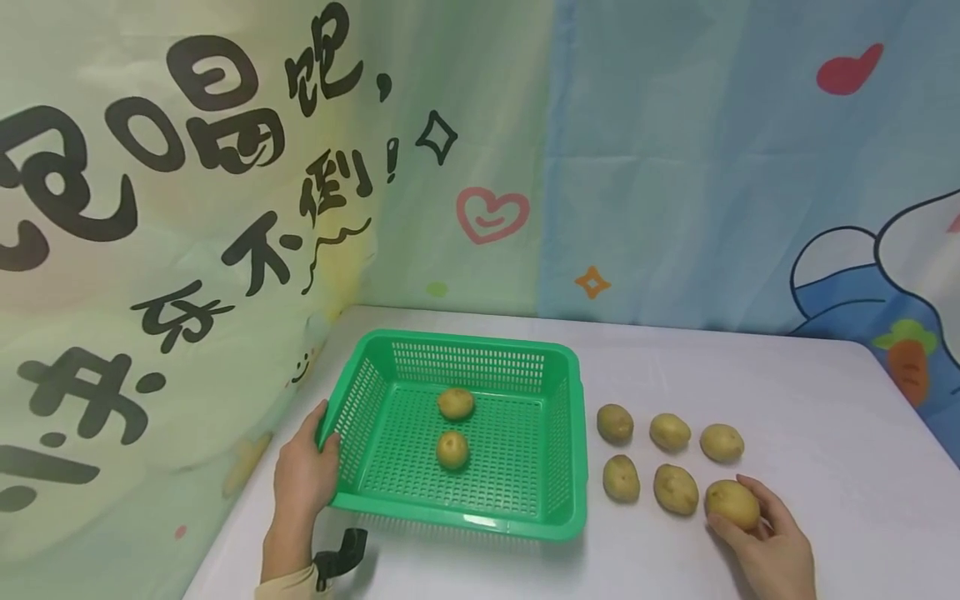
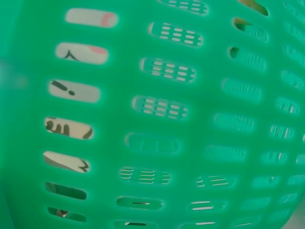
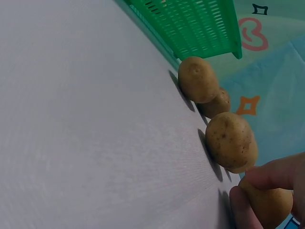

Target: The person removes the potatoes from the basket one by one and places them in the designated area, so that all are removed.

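In the head view my left hand grips the left rim of a green plastic basket, thumb on the inner side. Two potatoes lie inside: one potato toward the back and another potato in front of it. At the right, my right hand holds a potato between thumb and fingers, at the front right of a group. The right wrist view shows that potato pinched low by the table. The slotted basket wall fills the left wrist view, where the left hand is hidden.
Between basket and right hand, several more potatoes stand in two rows, among them a back potato and a front potato. A white tabletop lies beneath. Printed cloth hangs behind and along the left side.
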